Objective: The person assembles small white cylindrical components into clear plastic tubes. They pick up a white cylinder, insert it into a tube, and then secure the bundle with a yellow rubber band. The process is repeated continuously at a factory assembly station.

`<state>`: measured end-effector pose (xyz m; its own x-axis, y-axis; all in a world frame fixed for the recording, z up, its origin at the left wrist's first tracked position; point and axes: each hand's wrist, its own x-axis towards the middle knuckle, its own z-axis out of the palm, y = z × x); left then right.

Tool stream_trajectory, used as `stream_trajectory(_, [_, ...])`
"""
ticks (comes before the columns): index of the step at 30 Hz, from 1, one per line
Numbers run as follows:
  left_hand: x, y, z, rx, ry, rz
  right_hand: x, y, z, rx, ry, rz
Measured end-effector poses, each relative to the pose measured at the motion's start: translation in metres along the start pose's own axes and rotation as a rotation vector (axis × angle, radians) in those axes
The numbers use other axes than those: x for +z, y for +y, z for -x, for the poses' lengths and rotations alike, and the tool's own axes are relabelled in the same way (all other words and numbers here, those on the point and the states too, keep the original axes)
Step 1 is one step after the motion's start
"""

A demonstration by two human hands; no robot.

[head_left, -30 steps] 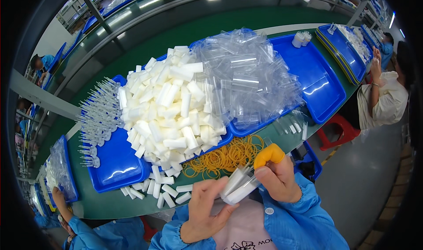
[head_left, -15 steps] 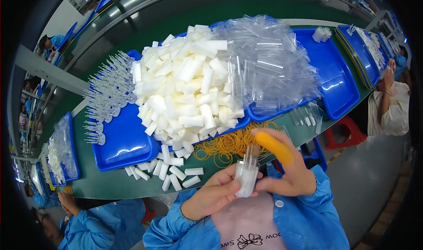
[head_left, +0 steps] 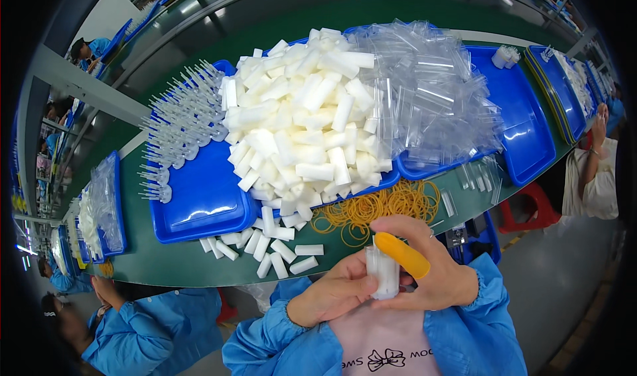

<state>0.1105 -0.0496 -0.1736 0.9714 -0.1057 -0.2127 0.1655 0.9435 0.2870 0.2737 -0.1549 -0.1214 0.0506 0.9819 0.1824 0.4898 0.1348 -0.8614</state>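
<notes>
L hand (head_left: 336,294): gripping wht/clr bundle (head_left: 383,275), 8 o'clock side
R hand (head_left: 441,270): holding same, 3 o'clock side
Yel. bands (head_left: 395,203): nr, 12 o'clock

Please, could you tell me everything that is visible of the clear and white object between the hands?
The clear and white object looks like glossy clear plastic around white filling. Its length runs roughly up the picture, before the person's pink shirt. The left hand grips its left side; the right hand has its thumb at the base. A yellow finger cover partly hides its upper right.
</notes>
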Motion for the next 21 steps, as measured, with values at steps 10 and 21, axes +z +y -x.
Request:
stream_trajectory(10, [-0.011, -0.01, 0.008, 0.047, 0.17, 0.037, 0.018, 0.006, -0.008, -0.21, -0.062, 0.201])
stream_trajectory(21, [0.006, 0.031, 0.062, 0.976, 0.506, -0.341, 0.034, 0.025, -0.047, 0.127, 0.051, 0.213])
